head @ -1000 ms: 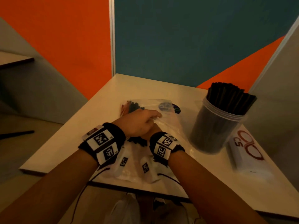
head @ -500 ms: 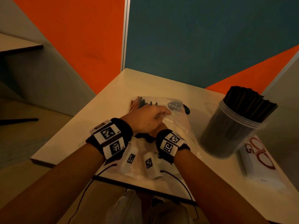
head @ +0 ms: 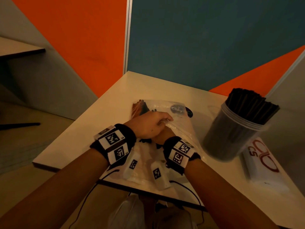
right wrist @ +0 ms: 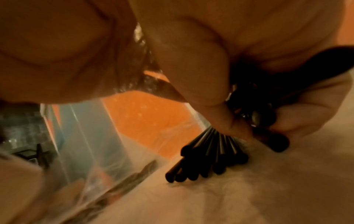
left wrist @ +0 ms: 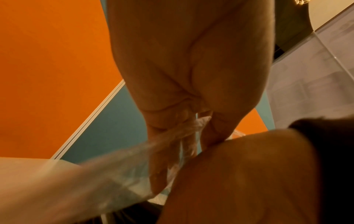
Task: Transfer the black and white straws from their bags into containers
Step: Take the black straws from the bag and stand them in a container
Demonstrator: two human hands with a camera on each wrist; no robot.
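Head view: a person's left hand (head: 149, 127) pinches the clear plastic bag (head: 175, 124) lying mid-worktop (head: 102, 123), while the right hand (head: 163, 135) sits tucked beneath it, mostly hidden. Toward the right edge of the worktop stands a clear container (head: 231, 139) packed with upright black straws (head: 249, 104); just beside it, at the right edge, lies a white packet with red lettering (head: 262, 161).

Left wrist view: the left hand's fingers (left wrist: 159, 153) are curled together, clamped on a gathered fold of the bag's plastic, with the right hand's back pressed up against them.

Right wrist view: the right hand's thumb and fingers (right wrist: 216, 106) are closed round a bunch of loose black straws (right wrist: 208, 159), whose ends fan out and touch the worktop inside the open bag.
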